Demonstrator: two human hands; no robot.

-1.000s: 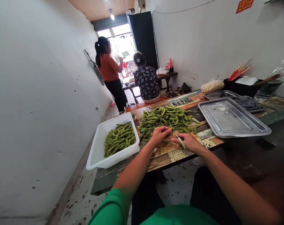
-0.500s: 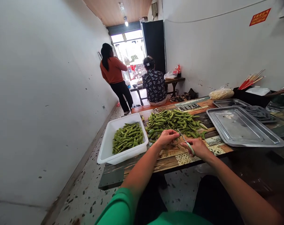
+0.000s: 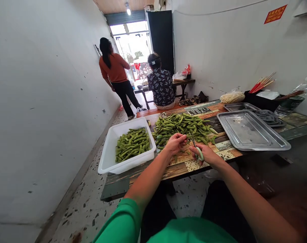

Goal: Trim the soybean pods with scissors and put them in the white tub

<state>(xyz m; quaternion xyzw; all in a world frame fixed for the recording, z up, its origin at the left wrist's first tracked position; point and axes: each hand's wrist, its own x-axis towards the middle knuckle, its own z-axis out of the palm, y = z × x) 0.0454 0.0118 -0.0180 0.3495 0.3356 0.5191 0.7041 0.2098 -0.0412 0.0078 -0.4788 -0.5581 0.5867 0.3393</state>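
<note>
My left hand (image 3: 175,144) is closed in a pinch on a green soybean pod (image 3: 188,136), mostly hidden by the fingers, in front of the heap. In my right hand (image 3: 208,156) is a pair of scissors (image 3: 199,154) with pale green handles. Its blades stand a little apart, pointing up beside the left fingertips. Behind both hands a heap of soybean pods (image 3: 181,124) lies on the patterned table (image 3: 176,170). To the left, a white plastic tub (image 3: 128,167) holds more pods (image 3: 131,145). Small green scraps lie below my hands.
A metal tray (image 3: 254,130) lies right of the heap, with another tray (image 3: 240,106) holding dark grey stuff behind it. Skewers (image 3: 263,82) stand in a black box near a bagged bundle (image 3: 231,97). Two people, one standing (image 3: 118,69) and one seated (image 3: 160,87), are beyond the table.
The scissors' blades have opened and tilted more upright, with my right fingers spread wider. My left hand has turned slightly. The whole view has shifted a little.
</note>
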